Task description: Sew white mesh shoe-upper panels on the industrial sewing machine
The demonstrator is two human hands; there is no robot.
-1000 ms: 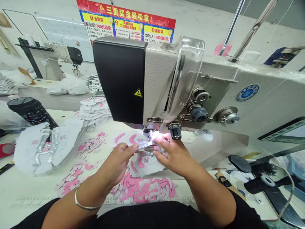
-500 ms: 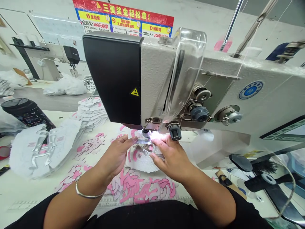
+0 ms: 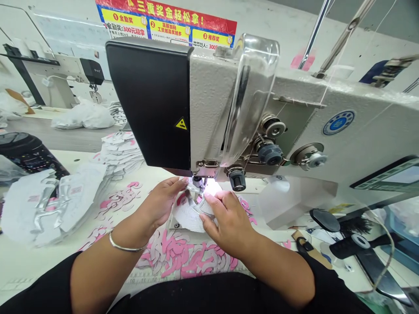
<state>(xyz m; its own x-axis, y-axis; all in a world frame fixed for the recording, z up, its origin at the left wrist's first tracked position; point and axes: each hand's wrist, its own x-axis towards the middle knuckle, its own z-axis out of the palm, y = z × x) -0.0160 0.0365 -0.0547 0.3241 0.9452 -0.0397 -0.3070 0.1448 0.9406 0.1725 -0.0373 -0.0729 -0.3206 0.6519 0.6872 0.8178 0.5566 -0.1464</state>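
We had the white mesh shoe-upper panel (image 3: 186, 218) lying between the two hands, just in front of the presser foot (image 3: 197, 185) of the sewing machine (image 3: 212, 109). Its long axis ran across our view, rising toward the right hand (image 3: 227, 220). That hand sat over the panel's right part, its fingertips (image 3: 209, 200) pressed down near a silver strip (image 3: 204, 209) on the mesh. The left hand (image 3: 162, 201) reached to the panel's far edge, fingers held close together, and lay nearer the foot. Neither hand was spread wide, but we could not tell whether either one pinched the panel, since the thumbs and fingertips were partly hidden. Left of the grip lay a stack of cut white pieces (image 3: 121, 155) and a pile of silver-trimmed panels (image 3: 49, 205). Nearer us than the hands, pink and white offcuts (image 3: 173, 257) were scattered over the table (image 3: 22, 266), and a metal bangle (image 3: 127, 248) circled the left wrist
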